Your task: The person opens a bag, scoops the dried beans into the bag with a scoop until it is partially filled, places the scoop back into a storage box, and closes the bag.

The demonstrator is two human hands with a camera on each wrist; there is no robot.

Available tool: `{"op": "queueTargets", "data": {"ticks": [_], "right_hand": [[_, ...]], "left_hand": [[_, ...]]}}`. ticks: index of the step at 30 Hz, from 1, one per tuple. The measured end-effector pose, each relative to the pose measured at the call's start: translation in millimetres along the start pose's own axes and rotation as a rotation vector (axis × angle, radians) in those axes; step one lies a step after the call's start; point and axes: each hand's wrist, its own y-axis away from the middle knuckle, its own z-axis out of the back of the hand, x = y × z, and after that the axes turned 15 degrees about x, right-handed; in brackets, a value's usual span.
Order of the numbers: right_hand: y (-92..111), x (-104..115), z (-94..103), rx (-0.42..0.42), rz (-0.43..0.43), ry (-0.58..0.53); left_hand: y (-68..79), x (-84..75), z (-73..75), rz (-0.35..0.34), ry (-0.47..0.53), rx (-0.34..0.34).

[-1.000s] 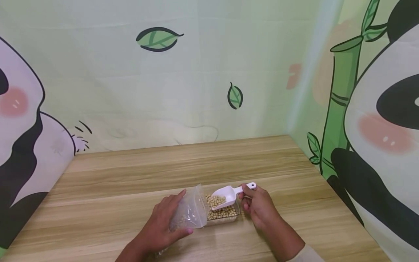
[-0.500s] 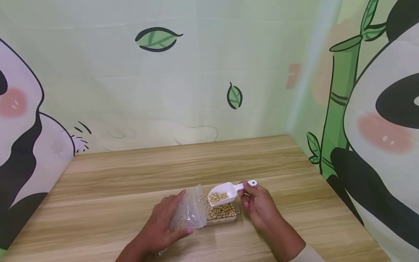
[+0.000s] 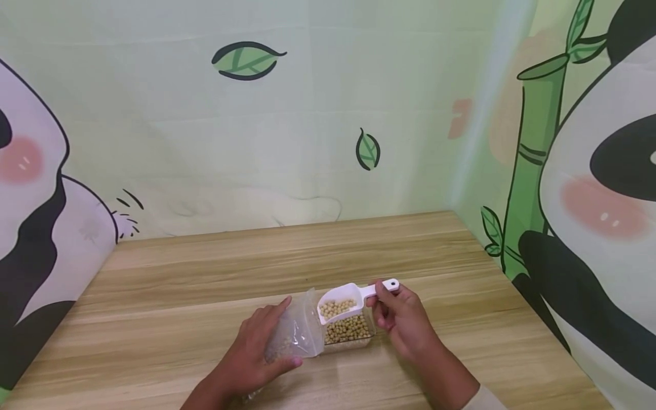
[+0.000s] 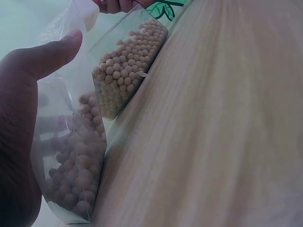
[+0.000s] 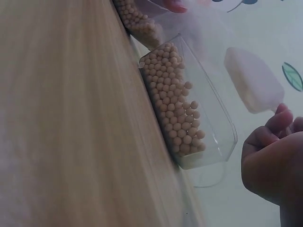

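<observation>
My right hand (image 3: 407,319) pinches the handle of a white scoop (image 3: 351,291), which carries some pale soybeans (image 3: 335,309). The scoop is raised over a clear rectangular container (image 5: 215,106) partly filled with the same beans; the right wrist view shows a gap between them. Left of the container, my left hand (image 3: 251,344) grips a clear zip bag (image 3: 302,327), thumb on the near side and fingers on the far side. Beans (image 4: 78,175) lie in the lower part of the bag. Its mouth faces the container, close to the scoop's tip.
Both bag and container rest on a wood-grain table (image 3: 205,279). A printed cloth backdrop (image 3: 307,136) with leaves, bamboo and pandas rises behind the table and along its left and right sides.
My right hand has lifted the scoop of beans off the beans in the container, levelled it and brought it left toward the bag's mouth. The left hand and bag have stayed in place.
</observation>
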Motion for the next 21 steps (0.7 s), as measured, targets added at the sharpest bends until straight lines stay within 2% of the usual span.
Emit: {"op": "queueTargets", "data": {"ticks": [10, 16, 21], "right_hand": [[3.9, 1.3, -7.0, 0.043, 0.021, 0.279], [6.4, 0.6, -8.4, 0.077, 0.091, 0.307], [5.8, 0.3, -8.9, 0.013, 0.134, 0.305]], "left_hand": [[0.1, -1.0, 0.3, 0.005, 0.001, 0.007], [0.0, -1.0, 0.0, 0.007, 0.001, 0.006], [-0.3, -0.1, -0.6, 0.0, -0.005, 0.002]]}}
